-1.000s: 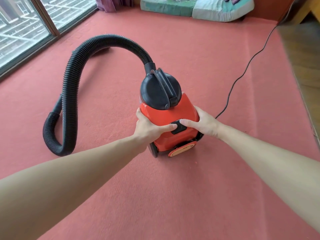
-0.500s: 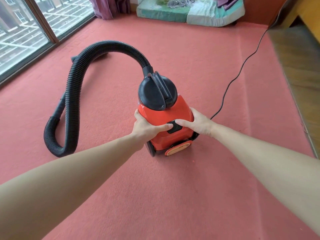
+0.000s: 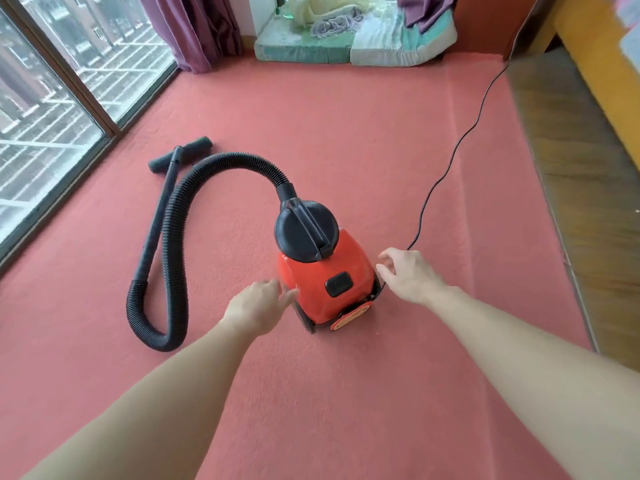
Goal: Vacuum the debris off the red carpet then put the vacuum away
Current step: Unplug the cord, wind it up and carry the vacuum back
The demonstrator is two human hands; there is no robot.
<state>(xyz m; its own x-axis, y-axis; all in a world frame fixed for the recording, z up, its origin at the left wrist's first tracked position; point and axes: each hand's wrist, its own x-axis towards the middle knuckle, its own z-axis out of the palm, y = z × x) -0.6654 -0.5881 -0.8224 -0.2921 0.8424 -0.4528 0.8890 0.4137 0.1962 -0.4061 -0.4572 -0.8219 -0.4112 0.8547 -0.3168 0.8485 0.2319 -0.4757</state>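
Note:
A red canister vacuum (image 3: 311,282) with a black domed lid stands on the red carpet (image 3: 346,150). Its black ribbed hose (image 3: 173,251) arcs left from the lid, loops on the carpet and runs to a black wand with a T-shaped floor nozzle (image 3: 180,154) near the window. My left hand (image 3: 258,306) hovers just left of the vacuum body, fingers apart, holding nothing. My right hand (image 3: 407,273) is just right of the body, fingers spread, beside the black power cord (image 3: 460,143).
A glass sliding window (image 3: 52,109) lines the left edge, with a purple curtain (image 3: 194,29) at its far end. Folded mattresses and bedding (image 3: 353,39) lie against the far wall. Bare wooden floor (image 3: 571,168) and a yellow furniture edge (image 3: 602,74) run along the right.
Both hands have let go of the vacuum body and pulled slightly apart from it. The view has tilted up, bringing the nozzle, curtain and bedding into sight.

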